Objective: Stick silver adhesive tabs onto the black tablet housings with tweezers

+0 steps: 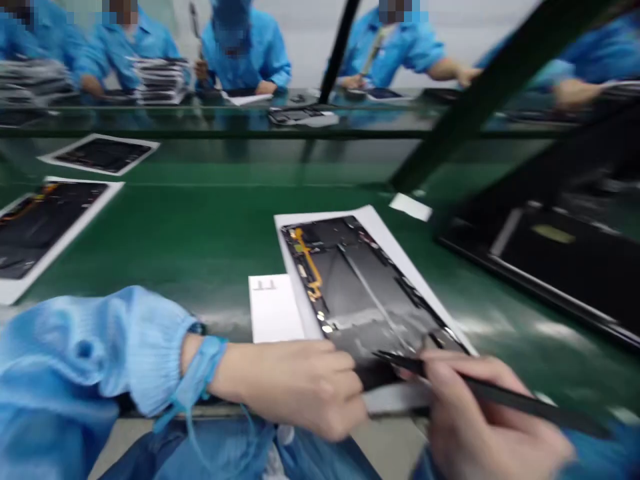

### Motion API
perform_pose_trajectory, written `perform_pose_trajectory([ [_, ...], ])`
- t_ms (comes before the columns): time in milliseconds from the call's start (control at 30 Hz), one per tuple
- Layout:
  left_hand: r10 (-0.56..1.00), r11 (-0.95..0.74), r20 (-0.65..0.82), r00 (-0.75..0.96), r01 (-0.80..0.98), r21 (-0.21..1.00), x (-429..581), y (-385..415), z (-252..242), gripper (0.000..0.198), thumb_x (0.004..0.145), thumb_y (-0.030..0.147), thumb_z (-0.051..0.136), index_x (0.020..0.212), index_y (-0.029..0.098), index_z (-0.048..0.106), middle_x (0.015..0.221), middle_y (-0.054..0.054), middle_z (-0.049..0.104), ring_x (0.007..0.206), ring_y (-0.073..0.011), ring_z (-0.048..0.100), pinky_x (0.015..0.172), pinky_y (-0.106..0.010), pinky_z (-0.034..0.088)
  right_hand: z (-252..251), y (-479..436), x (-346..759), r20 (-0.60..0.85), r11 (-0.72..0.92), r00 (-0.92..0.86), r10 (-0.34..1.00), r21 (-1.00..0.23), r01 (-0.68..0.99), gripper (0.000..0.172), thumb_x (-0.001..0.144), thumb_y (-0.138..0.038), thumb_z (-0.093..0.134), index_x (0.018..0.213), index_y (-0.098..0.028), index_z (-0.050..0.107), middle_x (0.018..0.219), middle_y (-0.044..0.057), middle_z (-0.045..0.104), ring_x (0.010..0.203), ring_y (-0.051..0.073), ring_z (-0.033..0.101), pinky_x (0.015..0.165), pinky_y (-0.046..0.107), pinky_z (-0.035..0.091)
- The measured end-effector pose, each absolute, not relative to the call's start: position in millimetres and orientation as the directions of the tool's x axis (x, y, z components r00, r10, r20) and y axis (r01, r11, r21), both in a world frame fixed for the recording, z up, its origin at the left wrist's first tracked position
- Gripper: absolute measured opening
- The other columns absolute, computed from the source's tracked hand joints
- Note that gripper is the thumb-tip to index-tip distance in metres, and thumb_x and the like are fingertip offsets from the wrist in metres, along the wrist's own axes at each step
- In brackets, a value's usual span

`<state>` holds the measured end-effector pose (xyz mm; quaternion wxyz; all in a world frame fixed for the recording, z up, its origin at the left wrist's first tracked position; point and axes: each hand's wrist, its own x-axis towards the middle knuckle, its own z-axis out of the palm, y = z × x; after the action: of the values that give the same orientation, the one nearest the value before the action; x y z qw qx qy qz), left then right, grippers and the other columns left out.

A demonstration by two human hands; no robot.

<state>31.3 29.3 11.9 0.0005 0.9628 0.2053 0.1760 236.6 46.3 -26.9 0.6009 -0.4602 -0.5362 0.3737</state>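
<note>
An opened tablet chassis (360,280) with an orange flex cable lies on a white sheet (400,247) on the green belt. My left hand (305,383) rests curled at the chassis's near edge, fingers closed against it. My right hand (480,420) grips a thin black tool (500,395) like a pen, its tip touching the near end of the chassis. A small white card (275,308) lies just left of the chassis. A blue wrist strap circles my left wrist.
More opened devices on white sheets (45,223) lie at the left of the belt. A dark tray (560,260) stands at the right. A black strut (480,100) crosses overhead. Several people in blue coats work across the far bench beside stacked trays (160,80).
</note>
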Motion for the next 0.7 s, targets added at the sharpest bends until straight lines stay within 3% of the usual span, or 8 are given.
perform_pose_trajectory([
  [167, 0.444, -0.895, 0.306, 0.842, 0.433, 0.108, 15, 13, 17, 0.023, 0.094, 0.008, 0.044, 0.088, 0.008, 0.065, 0.079, -0.009, 0.062, 0.069, -0.0188, 0.055, 0.064, -0.032, 0.05, -27, 27, 218, 0.356, 0.342, 0.132, 0.925, -0.932, 0.122, 0.01, 0.082, -0.026, 0.074, 0.076, -0.022, 0.067, 0.071, 0.001, 0.067, 0.059, 0.018, 0.064, 0.05, 0.028, 0.051],
  [300, 0.522, -0.852, 0.367, 0.77, 0.49, 0.184, 2, 2, 15, 0.022, 0.096, 0.007, 0.042, 0.101, 0.006, 0.064, 0.093, -0.011, 0.066, 0.09, -0.022, 0.06, 0.079, -0.035, 0.052, -23, 18, 206, 0.332, 0.312, 0.155, 0.93, -0.94, 0.141, 0.012, 0.083, -0.022, 0.072, 0.074, -0.022, 0.064, 0.07, 0.001, 0.068, 0.062, 0.017, 0.066, 0.051, 0.026, 0.051],
  [500, 0.569, -0.822, 0.372, 0.733, 0.493, 0.287, -1, 0, 4, 0.023, 0.096, 0.01, 0.043, 0.11, 0.003, 0.061, 0.109, -0.013, 0.066, 0.105, -0.0266, 0.057, 0.087, -0.041, 0.05, -20, 14, 203, 0.253, 0.254, 0.147, 0.956, -0.967, 0.014, 0.014, 0.084, -0.019, 0.07, 0.074, -0.02, 0.06, 0.071, -0.001, 0.067, 0.045, 0.011, 0.061, 0.042, 0.021, 0.05],
  [700, 0.591, -0.802, 0.313, 0.743, 0.501, 0.325, 1, 2, 0, 0.026, 0.096, 0.01, 0.043, 0.115, 0.007, 0.059, 0.114, -0.011, 0.065, 0.108, -0.0267, 0.054, 0.089, -0.043, 0.045, -20, 14, 209, 0.2, 0.208, 0.147, 0.969, -0.977, -0.042, 0.015, 0.085, -0.022, 0.07, 0.075, -0.02, 0.059, 0.067, -0.002, 0.064, 0.041, 0.01, 0.056, 0.035, 0.019, 0.044],
])
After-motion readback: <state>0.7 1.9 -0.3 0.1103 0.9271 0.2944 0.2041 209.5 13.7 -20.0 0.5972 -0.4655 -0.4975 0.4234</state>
